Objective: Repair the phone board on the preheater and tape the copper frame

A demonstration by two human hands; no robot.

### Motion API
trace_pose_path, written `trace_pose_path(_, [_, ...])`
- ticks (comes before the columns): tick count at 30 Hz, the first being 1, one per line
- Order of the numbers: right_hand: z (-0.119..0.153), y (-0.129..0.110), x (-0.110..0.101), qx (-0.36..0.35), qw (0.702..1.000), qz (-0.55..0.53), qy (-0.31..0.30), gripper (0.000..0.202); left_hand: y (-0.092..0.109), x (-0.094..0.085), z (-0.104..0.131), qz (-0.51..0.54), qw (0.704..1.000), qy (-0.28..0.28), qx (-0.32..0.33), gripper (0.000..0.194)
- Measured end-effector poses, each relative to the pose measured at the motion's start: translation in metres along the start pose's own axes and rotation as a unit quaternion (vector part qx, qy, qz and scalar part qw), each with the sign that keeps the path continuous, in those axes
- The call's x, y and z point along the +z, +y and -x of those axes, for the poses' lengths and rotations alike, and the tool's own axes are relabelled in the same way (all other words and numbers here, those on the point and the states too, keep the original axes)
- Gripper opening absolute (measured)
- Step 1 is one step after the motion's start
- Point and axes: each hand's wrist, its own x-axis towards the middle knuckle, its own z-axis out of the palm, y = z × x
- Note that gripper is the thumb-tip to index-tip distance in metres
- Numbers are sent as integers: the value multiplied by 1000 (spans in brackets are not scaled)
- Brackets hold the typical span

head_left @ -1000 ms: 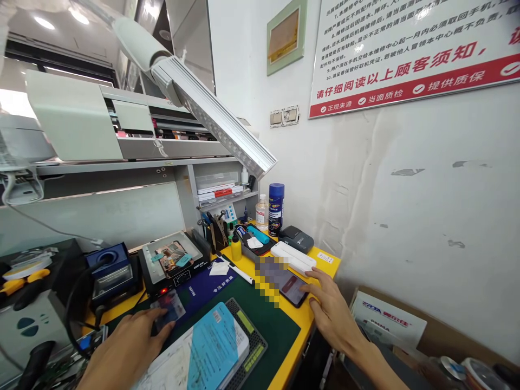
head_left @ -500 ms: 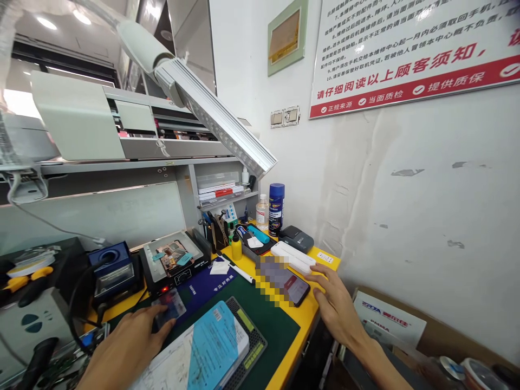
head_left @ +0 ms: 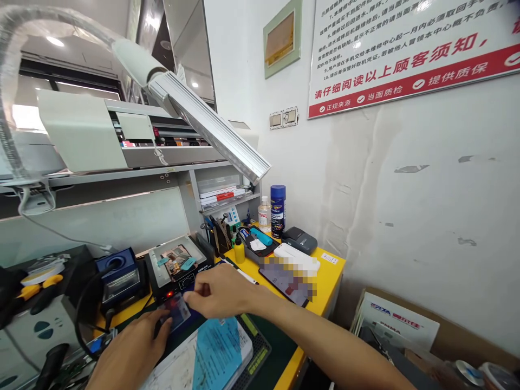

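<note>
Low on the left, my left hand (head_left: 136,344) rests with thumb and fingers around the near edge of a small clear plastic item (head_left: 177,313). My right hand (head_left: 221,290) reaches across the mat, its fingers curled just right of that clear item; whatever it may hold is too small to make out. Under my right forearm lies a blue and white box (head_left: 215,352). A phone (head_left: 280,281) with a lit screen lies on the yellow tabletop, beside a white case (head_left: 298,259).
A heating station (head_left: 179,262) and a blue soldering unit (head_left: 122,276) stand behind my left hand. A yellow bottle (head_left: 239,252), a tool holder and a blue spray can (head_left: 278,211) are at the back. A lamp (head_left: 215,127) hangs overhead.
My right hand has moved left from beside the phone and white case to near the clear item, and its fingers have curled. My left hand keeps its place. The view has shifted slightly.
</note>
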Motion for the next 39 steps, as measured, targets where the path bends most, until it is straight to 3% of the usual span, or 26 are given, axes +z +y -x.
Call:
trace_pose_path(3, [-30,15,27,0,999,-36,-20,40,3,-2,2,0,1000,-9,-3,54])
trace_pose_path(7, [-36,34,46,15,994,-97,-47,37,2,-3,4,4,1000,-7,-8,53])
trace_pose_path(17, [-30,52,55,88,981,-158,-71,31,15,-9,18,40,998,7,-48,54])
trace_pose_path(26, [-37,67,62,154,958,-221,-94,33,3,6,19,65,995,32,-69,57])
trace_pose_path(31, [-43,75,68,206,937,-261,-106,32,9,3,19,62,994,36,-83,56])
trace_pose_path(39, [-43,77,66,230,911,-324,-112,26,11,0,24,57,994,59,-73,47])
